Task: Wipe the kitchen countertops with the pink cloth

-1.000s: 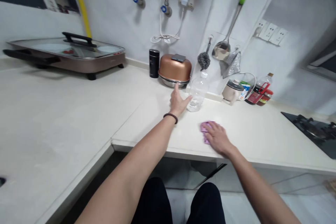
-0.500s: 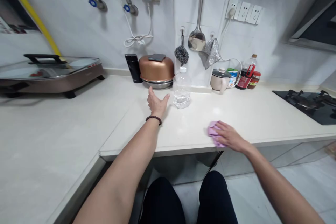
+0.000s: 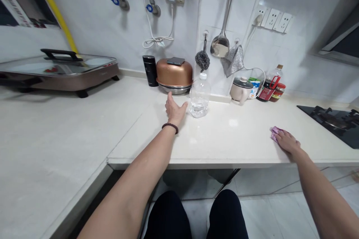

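Note:
My left hand [image 3: 175,111] is open just left of a clear plastic bottle [image 3: 199,99], its thumb and fingers spread. The bottle stands upright with a white cap and clear liquid in its lower part; I see a small gap between it and the hand. Behind that hand sits a copper-coloured lidded pot [image 3: 174,73] on a steel base, with a dark phone-like slab [image 3: 175,61] on top. My right hand [image 3: 288,142] presses a crumpled pink-purple cloth [image 3: 274,134] onto the white counter [image 3: 232,140], covering part of it.
An electric pan [image 3: 98,73] with a glass lid stands at left. A black flask [image 3: 150,71] is beside the pot. Along the wall are a small cooking pot [image 3: 240,89], sauce bottles [image 3: 266,89] and a jar [image 3: 277,93]. A gas hob [image 3: 333,121] is at right; a ladle [image 3: 220,46] hangs above.
My right hand has slid the cloth right along the counter, toward the hob. My left hand stays open beside the bottle. The view has shifted slightly.

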Motion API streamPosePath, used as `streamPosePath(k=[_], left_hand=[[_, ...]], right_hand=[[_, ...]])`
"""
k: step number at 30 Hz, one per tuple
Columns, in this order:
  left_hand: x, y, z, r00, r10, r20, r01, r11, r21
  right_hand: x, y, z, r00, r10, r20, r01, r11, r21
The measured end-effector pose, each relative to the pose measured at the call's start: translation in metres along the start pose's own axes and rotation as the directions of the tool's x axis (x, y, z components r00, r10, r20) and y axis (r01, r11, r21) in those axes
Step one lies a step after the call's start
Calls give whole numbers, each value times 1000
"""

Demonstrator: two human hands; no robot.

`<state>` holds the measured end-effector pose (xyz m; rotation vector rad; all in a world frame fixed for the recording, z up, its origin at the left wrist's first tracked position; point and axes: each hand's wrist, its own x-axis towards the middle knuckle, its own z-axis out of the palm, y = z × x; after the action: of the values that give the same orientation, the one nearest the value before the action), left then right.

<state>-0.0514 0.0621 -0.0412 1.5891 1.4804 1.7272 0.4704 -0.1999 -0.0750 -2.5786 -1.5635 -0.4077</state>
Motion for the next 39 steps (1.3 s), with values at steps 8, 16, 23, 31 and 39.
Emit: streamPosePath(k=[8,16,23,31,39], left_hand=[[0,3,2,999,35,-11,-35,999,24],[6,3,-8,999,29,-25,-28,999,36],[6,1,-12,999,-5,-43,7,999,43],[1,10,-13,998,23,-65,-22,999,24],[-2,28,-20,998,34,43,-33,999,-28]], right_hand=[[9,-201,-38,952,-226,204,200,970,138],[-66,-348,-84,699,-700,147,612,692,383],[-84,-312,-84,663,-741,108,630,630,454],[-58,-285,-79,729,-680,80,405,522,751],[-48,-269,-72,846,-523,-103,289,286,914]])
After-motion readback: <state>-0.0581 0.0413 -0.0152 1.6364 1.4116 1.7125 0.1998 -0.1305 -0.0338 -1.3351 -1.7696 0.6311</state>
